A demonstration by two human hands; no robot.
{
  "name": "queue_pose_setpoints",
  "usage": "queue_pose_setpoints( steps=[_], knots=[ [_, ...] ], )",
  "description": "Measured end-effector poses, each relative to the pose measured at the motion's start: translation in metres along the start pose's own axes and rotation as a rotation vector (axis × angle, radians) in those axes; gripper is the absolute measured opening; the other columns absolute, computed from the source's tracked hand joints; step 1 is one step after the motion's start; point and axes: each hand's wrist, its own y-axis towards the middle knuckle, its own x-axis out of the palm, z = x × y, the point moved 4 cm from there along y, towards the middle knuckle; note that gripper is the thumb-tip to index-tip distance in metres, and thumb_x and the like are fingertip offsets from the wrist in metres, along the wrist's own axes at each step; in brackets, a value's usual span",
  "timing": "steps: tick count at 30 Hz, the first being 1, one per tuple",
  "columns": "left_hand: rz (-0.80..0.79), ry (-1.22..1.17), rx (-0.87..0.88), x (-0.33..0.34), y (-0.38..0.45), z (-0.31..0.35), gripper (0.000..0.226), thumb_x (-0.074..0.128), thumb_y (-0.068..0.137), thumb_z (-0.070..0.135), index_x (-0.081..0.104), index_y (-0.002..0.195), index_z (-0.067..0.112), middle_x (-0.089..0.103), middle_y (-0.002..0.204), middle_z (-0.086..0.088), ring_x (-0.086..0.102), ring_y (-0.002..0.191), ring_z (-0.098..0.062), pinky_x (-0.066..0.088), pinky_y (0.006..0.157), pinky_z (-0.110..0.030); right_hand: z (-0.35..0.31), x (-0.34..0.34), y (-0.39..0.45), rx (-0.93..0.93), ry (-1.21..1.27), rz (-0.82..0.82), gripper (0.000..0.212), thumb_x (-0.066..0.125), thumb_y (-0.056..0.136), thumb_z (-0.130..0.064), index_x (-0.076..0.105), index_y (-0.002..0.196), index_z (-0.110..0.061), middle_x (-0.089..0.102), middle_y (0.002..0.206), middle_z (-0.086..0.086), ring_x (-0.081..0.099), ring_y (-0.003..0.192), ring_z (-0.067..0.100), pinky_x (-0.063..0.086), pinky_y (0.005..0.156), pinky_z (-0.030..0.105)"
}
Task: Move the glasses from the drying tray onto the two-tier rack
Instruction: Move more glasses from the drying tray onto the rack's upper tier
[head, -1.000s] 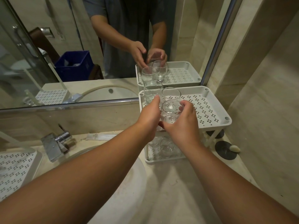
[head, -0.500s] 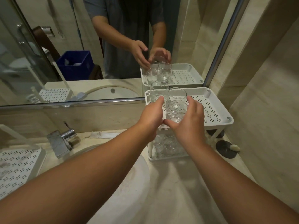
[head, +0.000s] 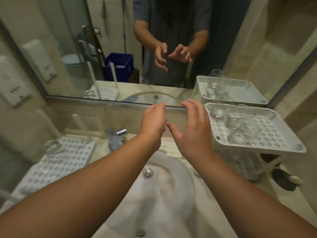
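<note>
Both hands, left (head: 152,125) and right (head: 193,133), hang spread and empty above the basin (head: 159,194). One glass (head: 54,151) remains on the drying tray (head: 56,170); others crowd the rack's top tier (head: 274,133). A hasty grasp could tip the remaining glass, or knock those on the rack.

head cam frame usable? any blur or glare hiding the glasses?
Head view: motion blur smears the whole frame; the glasses on the rack's top tier and the glass on the drying tray are soft outlines. Wide-angle bowing at the edges. Dim, warm light; no strong glare. Both hands empty, open.
</note>
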Motion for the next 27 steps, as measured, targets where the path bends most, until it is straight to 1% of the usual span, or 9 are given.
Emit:
queue_pose_setpoints(
  steps=[6, 9, 11, 13, 15, 17, 20, 22, 27],
  knots=[
    [0.18, -0.062, -0.054, -0.139, 0.022, 0.011, 0.027, 0.049, 0.095, 0.035, 0.06, 0.117, 0.024, 0.058, 0.102, 0.006, 0.064, 0.09, -0.022, 0.053, 0.068, -0.034, -0.098, 0.097, -0.01, -0.137, 0.138, -0.262, 0.045, 0.07, 0.081, -0.021, 0.057, 0.123, -0.012, 0.044, 0.141, 0.011, 0.048, 0.124, 0.03, 0.041, 0.099, 0.051],
    [0.265, -0.073, -0.089, -0.207, 0.028, 0.011, 0.032, 0.047, 0.094, 0.037, 0.056, 0.121, 0.023, 0.055, 0.103, 0.007, 0.065, 0.092, -0.024, 0.056, 0.072, -0.038, -0.14, 0.151, -0.018, -0.213, 0.128, -0.441, 0.049, 0.067, 0.083, -0.024, 0.054, 0.129, -0.016, 0.022, 0.158, 0.012, 0.043, 0.131, 0.035, 0.04, 0.101, 0.049],
    [0.317, -0.075, -0.112, -0.248, 0.031, 0.008, 0.029, 0.046, 0.094, 0.038, 0.056, 0.117, 0.024, 0.054, 0.102, 0.008, 0.064, 0.096, -0.026, 0.056, 0.081, -0.043, -0.164, 0.186, -0.026, -0.259, 0.106, -0.55, 0.054, 0.066, 0.086, -0.027, 0.049, 0.136, -0.02, 0.003, 0.163, 0.012, 0.027, 0.143, 0.035, 0.035, 0.107, 0.049],
    [0.366, -0.099, -0.131, -0.283, 0.032, 0.003, 0.024, 0.047, 0.094, 0.037, 0.058, 0.111, 0.024, 0.055, 0.105, 0.007, 0.063, 0.093, -0.024, 0.055, 0.077, -0.04, -0.183, 0.217, -0.033, -0.295, 0.08, -0.632, 0.06, 0.065, 0.087, -0.03, 0.042, 0.142, -0.024, -0.009, 0.163, 0.01, 0.014, 0.148, 0.033, 0.031, 0.111, 0.048],
    [0.409, -0.142, -0.159, -0.314, 0.034, -0.003, 0.032, 0.048, 0.094, 0.034, 0.058, 0.121, 0.02, 0.055, 0.111, 0.001, 0.064, 0.091, -0.021, 0.053, 0.068, -0.035, -0.201, 0.244, -0.039, -0.325, 0.073, -0.685, 0.064, 0.066, 0.086, -0.029, 0.038, 0.143, -0.028, -0.005, 0.163, 0.009, 0.022, 0.145, 0.033, 0.037, 0.108, 0.045],
    [0.447, -0.169, -0.189, -0.341, 0.038, -0.011, 0.035, 0.049, 0.095, 0.034, 0.057, 0.125, 0.018, 0.056, 0.111, -0.002, 0.063, 0.089, -0.021, 0.05, 0.064, -0.033, -0.217, 0.269, -0.043, -0.361, 0.077, -0.728, 0.067, 0.067, 0.085, -0.029, 0.035, 0.144, -0.029, 0.02, 0.158, 0.011, 0.037, 0.136, 0.033, 0.041, 0.102, 0.041],
    [0.487, -0.203, -0.246, -0.371, 0.042, -0.024, 0.016, 0.049, 0.095, 0.032, 0.06, 0.1, 0.022, 0.059, 0.101, -0.001, 0.061, 0.085, -0.022, 0.05, 0.068, -0.034, -0.235, 0.305, -0.048, -0.386, 0.058, -0.791, 0.067, 0.067, 0.085, -0.029, 0.037, 0.144, -0.028, 0.042, 0.141, 0.008, 0.047, 0.125, 0.03, 0.044, 0.096, 0.037],
    [0.496, -0.22, -0.29, -0.386, 0.046, -0.034, 0.013, 0.048, 0.095, 0.03, 0.058, 0.088, 0.024, 0.058, 0.093, 0.0, 0.061, 0.084, -0.022, 0.049, 0.07, -0.035, -0.244, 0.33, -0.05, -0.391, 0.015, -0.841, 0.069, 0.068, 0.084, -0.029, 0.035, 0.145, -0.03, 0.04, 0.144, 0.008, 0.048, 0.125, 0.031, 0.044, 0.095, 0.037],
    [0.505, -0.257, -0.355, -0.411, 0.061, -0.057, 0.012, 0.047, 0.096, 0.033, 0.056, 0.097, 0.025, 0.057, 0.096, 0.003, 0.063, 0.086, -0.021, 0.051, 0.076, -0.038, -0.257, 0.389, -0.059, -0.394, -0.121, -1.0, 0.077, 0.067, 0.086, -0.031, 0.024, 0.149, -0.038, 0.014, 0.161, 0.012, 0.043, 0.131, 0.038, 0.044, 0.099, 0.044]
  ],
)
